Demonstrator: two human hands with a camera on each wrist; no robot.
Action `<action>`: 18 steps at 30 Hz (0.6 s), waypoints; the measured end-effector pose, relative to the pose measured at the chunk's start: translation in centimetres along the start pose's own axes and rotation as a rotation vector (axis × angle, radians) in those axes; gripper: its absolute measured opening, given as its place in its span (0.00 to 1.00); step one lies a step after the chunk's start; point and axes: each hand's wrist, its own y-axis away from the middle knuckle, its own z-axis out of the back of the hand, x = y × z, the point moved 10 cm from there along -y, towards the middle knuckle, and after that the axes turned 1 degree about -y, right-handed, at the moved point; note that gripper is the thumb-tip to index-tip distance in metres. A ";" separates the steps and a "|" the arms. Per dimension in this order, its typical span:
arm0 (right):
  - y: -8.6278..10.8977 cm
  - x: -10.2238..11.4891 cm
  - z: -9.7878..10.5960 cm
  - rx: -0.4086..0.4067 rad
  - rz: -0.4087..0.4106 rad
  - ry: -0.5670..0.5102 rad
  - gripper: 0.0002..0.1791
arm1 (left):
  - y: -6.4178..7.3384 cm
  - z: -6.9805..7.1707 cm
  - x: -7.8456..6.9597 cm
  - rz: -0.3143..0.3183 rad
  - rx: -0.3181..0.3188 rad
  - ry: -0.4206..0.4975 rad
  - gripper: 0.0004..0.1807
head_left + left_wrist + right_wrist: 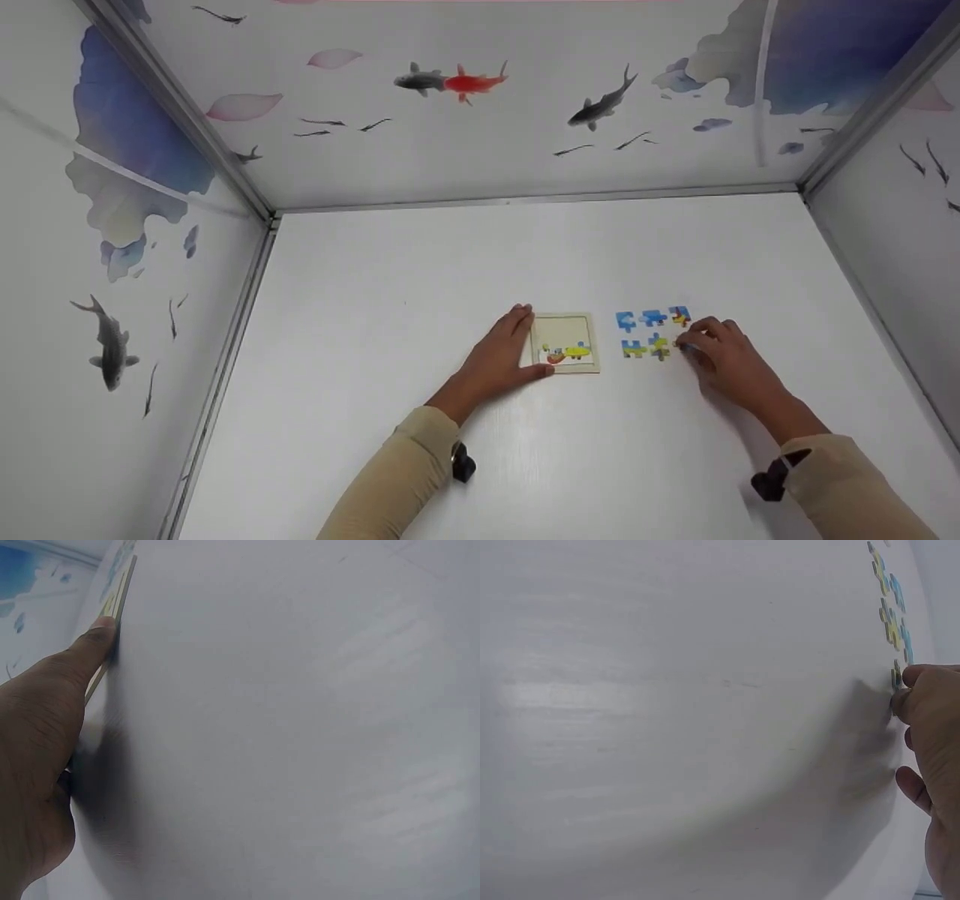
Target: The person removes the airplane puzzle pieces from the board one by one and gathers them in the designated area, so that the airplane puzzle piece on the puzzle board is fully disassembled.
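A square wooden puzzle tray (565, 315) lies on the white table, a picture with yellow and red parts along its lower inside. My left hand (499, 352) holds it at the lower left, thumb on the bottom edge and fingers along the left side. In the left wrist view the straight thumb (94, 645) rests on the tray's edge; the other fingers are mostly hidden. Right of the tray, blue and yellow jigsaw pieces (652, 318) lie in two rows. At the lower row's right end, my right hand (724, 356) pinches a jigsaw piece (896, 675), mostly covered by the fingertips.
The white table (405, 255) is bounded by a printed back wall (510, 150) and side walls with fish and leaf patterns. Metal rails (247, 292) run along its edges. Dark wrist devices (463, 463) sit at both sleeve cuffs.
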 end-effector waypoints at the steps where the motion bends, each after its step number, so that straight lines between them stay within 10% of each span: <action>1: -0.1 0.1 0.1 -0.005 0.004 -0.004 0.19 | 0.0 0.0 0.0 -0.002 -0.001 0.001 0.60; 18: -4.2 7.3 -2.0 0.036 0.060 -0.061 0.21 | 0.4 0.4 -0.4 -0.006 -0.013 0.034 0.61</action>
